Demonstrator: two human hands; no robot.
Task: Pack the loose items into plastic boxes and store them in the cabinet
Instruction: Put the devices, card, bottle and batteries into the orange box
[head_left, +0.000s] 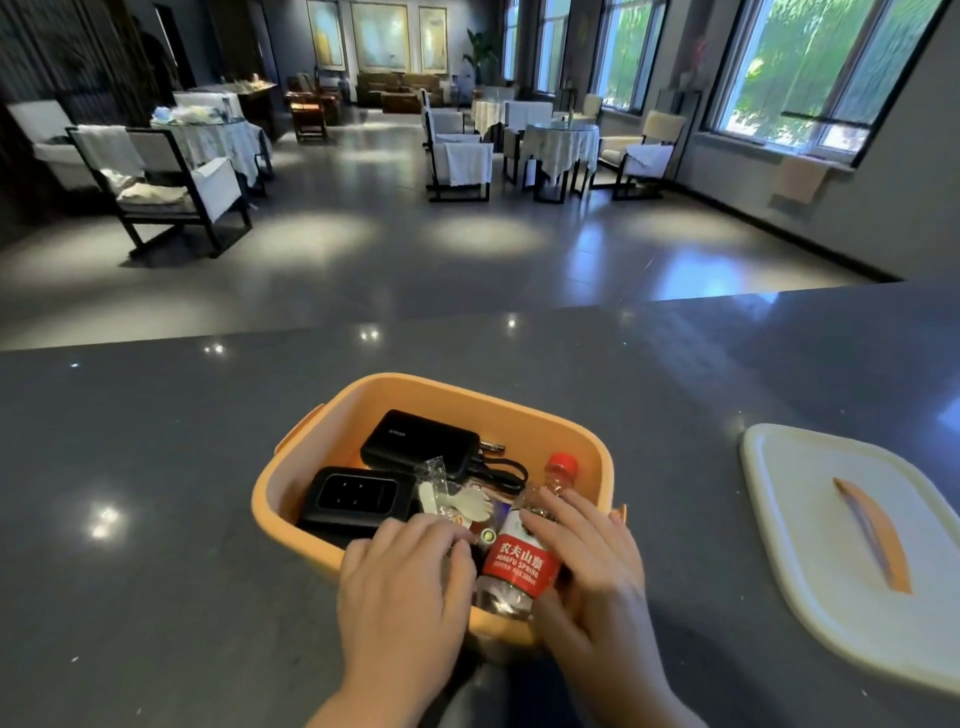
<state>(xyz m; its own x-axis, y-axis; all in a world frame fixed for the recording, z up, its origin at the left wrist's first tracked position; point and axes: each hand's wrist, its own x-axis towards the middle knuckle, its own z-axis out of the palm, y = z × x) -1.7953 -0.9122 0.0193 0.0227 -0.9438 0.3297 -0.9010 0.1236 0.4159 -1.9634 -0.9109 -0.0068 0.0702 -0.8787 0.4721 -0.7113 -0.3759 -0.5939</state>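
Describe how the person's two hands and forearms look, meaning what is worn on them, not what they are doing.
Both the left hand and the right hand are bare: no gloves, and no rings are visible on the fingers that show. No watch, bracelet or band appears at either wrist. The forearms, which enter from the bottom edge of the head view, are uncovered too, with no sleeve or cuff in sight.

An orange plastic box (363, 410) sits open on the counter, holding two black devices, wrapped plastic cutlery and a red-capped water bottle (519, 561) lying slanted. Its white lid (810, 519) lies well apart to the right.
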